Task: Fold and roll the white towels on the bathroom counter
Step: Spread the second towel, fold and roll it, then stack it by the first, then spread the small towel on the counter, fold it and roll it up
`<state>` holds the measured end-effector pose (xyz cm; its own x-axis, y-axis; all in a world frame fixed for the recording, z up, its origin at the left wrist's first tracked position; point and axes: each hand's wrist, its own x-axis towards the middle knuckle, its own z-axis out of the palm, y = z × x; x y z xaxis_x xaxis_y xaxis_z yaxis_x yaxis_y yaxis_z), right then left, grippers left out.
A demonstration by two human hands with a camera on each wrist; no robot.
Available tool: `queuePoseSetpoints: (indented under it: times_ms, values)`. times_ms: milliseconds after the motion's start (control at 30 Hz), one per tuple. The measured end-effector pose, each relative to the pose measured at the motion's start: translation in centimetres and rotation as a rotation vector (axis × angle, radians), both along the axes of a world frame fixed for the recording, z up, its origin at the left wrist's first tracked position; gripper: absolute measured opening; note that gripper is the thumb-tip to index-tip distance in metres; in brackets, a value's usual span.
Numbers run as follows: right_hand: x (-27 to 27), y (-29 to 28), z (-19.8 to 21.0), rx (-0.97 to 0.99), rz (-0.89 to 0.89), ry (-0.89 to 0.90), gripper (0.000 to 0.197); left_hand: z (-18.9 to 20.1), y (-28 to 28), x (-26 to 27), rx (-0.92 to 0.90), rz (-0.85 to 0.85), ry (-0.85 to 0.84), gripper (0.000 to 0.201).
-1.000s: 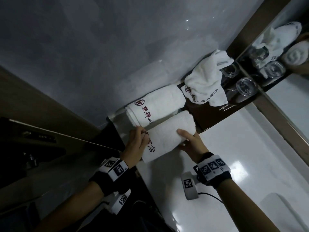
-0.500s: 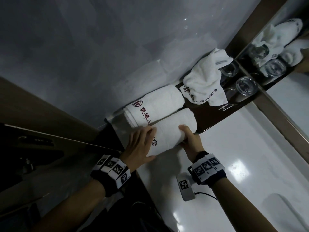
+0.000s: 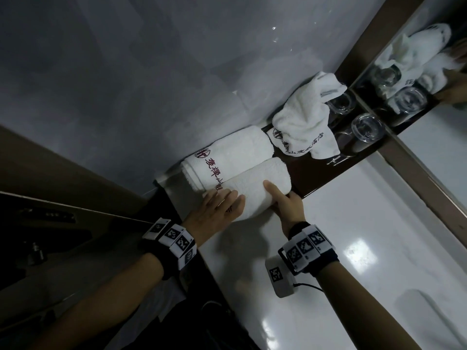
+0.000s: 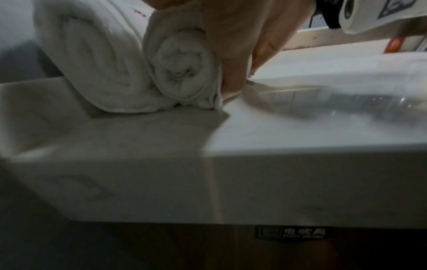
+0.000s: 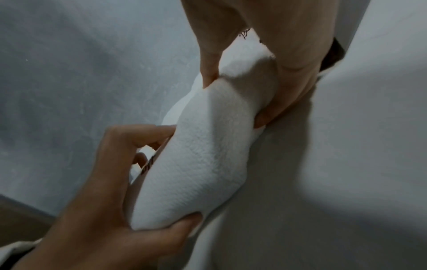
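A rolled white towel [image 3: 255, 188] lies on the white counter [image 3: 353, 223], pressed against a second rolled towel [image 3: 227, 157] that bears red characters. My left hand [image 3: 222, 205] grips the near roll's left end, fingers over the top and thumb beneath, as the right wrist view shows [image 5: 129, 201]. My right hand [image 3: 280, 198] grips the roll further right, thumb on top [image 5: 210, 60]. In the left wrist view the roll's spiral end [image 4: 182, 69] faces the camera beside the other roll [image 4: 92, 64]. A crumpled unrolled towel [image 3: 303, 122] lies behind.
The crumpled towel sits on a dark tray [image 3: 316, 175] with upturned glasses [image 3: 367, 123]. A mirror [image 3: 429, 59] runs along the right. The grey wall [image 3: 151, 84] stands just behind the rolls. The counter's left edge [image 4: 208, 157] is close to the rolls' ends.
The near roll has been pushed back against the lettered roll. My left hand has slid from beside its end onto the top of it. My right hand followed, still on the roll.
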<state>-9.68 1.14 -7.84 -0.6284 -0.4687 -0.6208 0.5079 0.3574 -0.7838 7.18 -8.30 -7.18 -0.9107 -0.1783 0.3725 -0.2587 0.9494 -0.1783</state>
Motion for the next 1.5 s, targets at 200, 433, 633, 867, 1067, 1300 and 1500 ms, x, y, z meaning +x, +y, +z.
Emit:
queuePoseSetpoints:
  times_ms: [200,433,633,867,1067,1300,1500]
  values:
    - [0.1,-0.1,-0.2,0.117,0.072,0.132,0.077,0.2,0.5,0.2,0.086,0.058,-0.020,0.033]
    - [1.1,-0.1,-0.5,-0.039,0.042,0.102,0.068,0.8,0.2,3.7,0.735,0.077,-0.192,0.085]
    - [1.9,0.2,0.2,-0.154,0.008,-0.064,0.066,1.1,1.6,5.4,0.913,0.282,-0.104,0.076]
    - [1.5,2.0,2.8,0.105,0.223,0.134,0.023,4.2,2.2,4.4,1.086,0.360,0.117,0.049]
    - [0.1,4.9,4.9,0.047,0.189,0.310,0.015,6.5,1.2,0.9,1.095,0.502,-0.017,0.019]
    - [-5.1,4.7,6.5,-0.030,0.146,0.422,0.015,9.2,-0.7,-7.3,1.072,0.413,-0.167,0.023]
    - [-9.1,0.5,5.5,0.015,0.125,0.494,0.031,8.3,-0.8,-16.8,1.193,0.369,-0.036,0.052]
